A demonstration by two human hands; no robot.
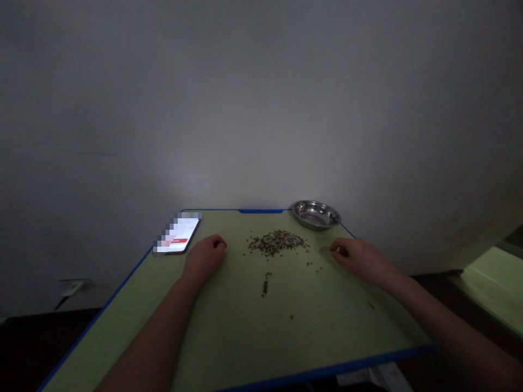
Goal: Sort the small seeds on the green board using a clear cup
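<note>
A loose pile of small dark bead- or seed-like grains (278,243) lies on the pale green table (245,337). To its left my left hand (207,255) rests on the tabletop, fingers curled in, with nothing seen in them. My right hand (352,253) is on the pile's right side, thumb and fingertips pinched on a thin pale strand (324,249); whether it is wire, thread or a slim tool I cannot tell. A short row of grains (265,286) lies in front of the pile, and a few strays are scattered around it.
A shiny metal bowl (316,215) stands at the back right corner. A lit phone (180,235) lies at the left edge. Behind the table rises a grey wall (261,109), with a plug (74,287) low on the left. A thin brown sliver (371,305) lies near my right forearm.
</note>
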